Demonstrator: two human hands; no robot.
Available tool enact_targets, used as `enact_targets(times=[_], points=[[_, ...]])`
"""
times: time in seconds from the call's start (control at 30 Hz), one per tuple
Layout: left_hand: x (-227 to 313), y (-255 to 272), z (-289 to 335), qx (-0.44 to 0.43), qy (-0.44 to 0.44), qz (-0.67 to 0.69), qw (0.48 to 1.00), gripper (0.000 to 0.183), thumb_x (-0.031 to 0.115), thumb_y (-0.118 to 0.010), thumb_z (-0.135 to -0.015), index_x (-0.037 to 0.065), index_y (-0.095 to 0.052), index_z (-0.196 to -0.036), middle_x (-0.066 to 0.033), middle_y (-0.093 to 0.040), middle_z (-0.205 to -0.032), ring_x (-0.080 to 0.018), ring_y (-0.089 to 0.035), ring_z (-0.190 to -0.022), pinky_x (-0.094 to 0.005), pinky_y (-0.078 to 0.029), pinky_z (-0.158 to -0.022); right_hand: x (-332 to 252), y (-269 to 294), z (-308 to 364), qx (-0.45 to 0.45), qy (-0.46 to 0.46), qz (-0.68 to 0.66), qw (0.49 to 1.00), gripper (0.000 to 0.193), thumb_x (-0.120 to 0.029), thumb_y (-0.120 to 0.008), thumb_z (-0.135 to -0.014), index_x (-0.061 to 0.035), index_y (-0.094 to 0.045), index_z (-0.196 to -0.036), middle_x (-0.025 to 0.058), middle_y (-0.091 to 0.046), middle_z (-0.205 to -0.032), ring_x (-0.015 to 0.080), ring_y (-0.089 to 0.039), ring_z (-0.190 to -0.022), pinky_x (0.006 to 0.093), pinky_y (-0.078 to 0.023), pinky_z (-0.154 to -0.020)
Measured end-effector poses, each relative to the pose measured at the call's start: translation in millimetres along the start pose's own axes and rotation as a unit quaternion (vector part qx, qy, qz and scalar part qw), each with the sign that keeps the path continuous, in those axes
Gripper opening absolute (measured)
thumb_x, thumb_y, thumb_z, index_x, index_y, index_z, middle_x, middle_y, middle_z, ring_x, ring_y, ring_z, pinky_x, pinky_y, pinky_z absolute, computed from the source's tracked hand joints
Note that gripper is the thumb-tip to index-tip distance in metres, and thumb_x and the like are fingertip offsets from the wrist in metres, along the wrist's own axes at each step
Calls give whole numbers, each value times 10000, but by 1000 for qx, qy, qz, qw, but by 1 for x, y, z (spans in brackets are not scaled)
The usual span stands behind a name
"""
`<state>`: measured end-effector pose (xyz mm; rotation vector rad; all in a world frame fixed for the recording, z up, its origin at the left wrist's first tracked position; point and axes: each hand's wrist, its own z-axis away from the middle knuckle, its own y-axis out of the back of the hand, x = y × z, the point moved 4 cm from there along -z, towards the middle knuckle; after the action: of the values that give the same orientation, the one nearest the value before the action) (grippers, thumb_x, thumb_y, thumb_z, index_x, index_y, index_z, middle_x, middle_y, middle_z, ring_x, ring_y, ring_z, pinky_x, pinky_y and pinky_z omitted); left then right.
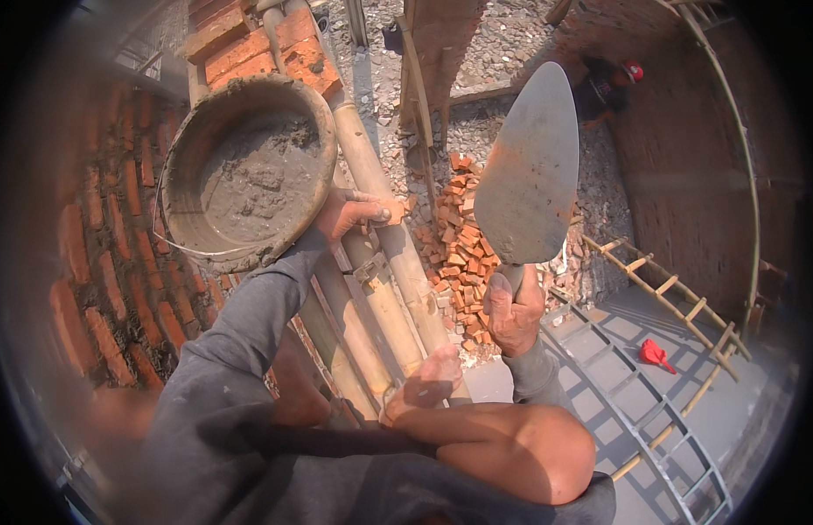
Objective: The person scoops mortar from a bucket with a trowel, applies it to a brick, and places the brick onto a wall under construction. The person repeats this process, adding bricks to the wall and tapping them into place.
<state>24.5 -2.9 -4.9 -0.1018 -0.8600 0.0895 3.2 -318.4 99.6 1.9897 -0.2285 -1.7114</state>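
Observation:
Raised at the right, a trowel points its broad grey blade away from me, with a reddish smear and mortar specks on it. My right hand is wrapped round its handle. A round bucket of wet grey mortar tilts toward me at the left, its wire handle hanging on the outer side. Close against its right side is my left hand, above the bamboo poles, fingers curled. A small orange brick-like piece shows at its fingertips; whether the hand grips it is unclear.
I squat on bamboo poles high above the ground. Bricks are stacked beyond the bucket; a brick wall runs along the left. Below right are a brick heap, ladders, a red bag and another person.

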Motion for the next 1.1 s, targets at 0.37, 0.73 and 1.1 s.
enact_targets(times=[0.37,0.73,1.1], points=[[-7,0,2,31,2,6,999,469,228,-808,-819,-56,-708,-1178,-105,-733,-1018,-186,-685,-904,-303,-548,-782,-7,-16,3,31,-13,-98,995,214,-101,-685,-965,27,-584,-1103,195,-687,-834,371,-704,-703,429,-533,-601],[-13,4,-2,19,5,10,1000,430,239,-799,-833,-27,-729,-1163,-91,-737,-1038,-184,-689,-920,-326,-539,-865,6,-9,10,11,-5,-9,1000,205,-157,-646,-998,17,-576,-1080,208,-648,-759,424,-665,-664,455,-509,-575],[-1,-3,9,33,-22,27,999,370,205,-803,-817,-35,-738,-1091,-101,-740,-970,-188,-688,-896,-333,-546,-763,17,-21,10,25,92,-38,995,271,-220,-589,-1049,32,-559,-1144,127,-606,-676,305,-637,-602,393,-485,-556]])
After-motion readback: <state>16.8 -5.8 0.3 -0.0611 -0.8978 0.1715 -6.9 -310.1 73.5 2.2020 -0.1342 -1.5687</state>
